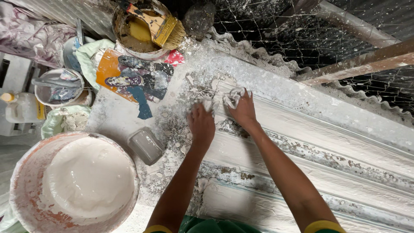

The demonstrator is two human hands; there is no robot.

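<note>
- Though plaster dust blurs much, I see my left hand [202, 125] and right hand [243, 108], both hands closed on white fibre wads [233, 96] pressed to the moulding [302, 142]; the fingertips are buried.
- My elbows are cut off at the frame's bottom.
- Left on the surface sit a plaster bucket [26, 190], grey cup [145, 145] and brush [166, 29].
- Wire mesh [276, 30] lies beyond, dim.

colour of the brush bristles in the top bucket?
Pale straw-yellow bristles, held by a yellow-gold band, on the wide flat paintbrush lying across the round plaster-caked bucket. Head view.
</note>
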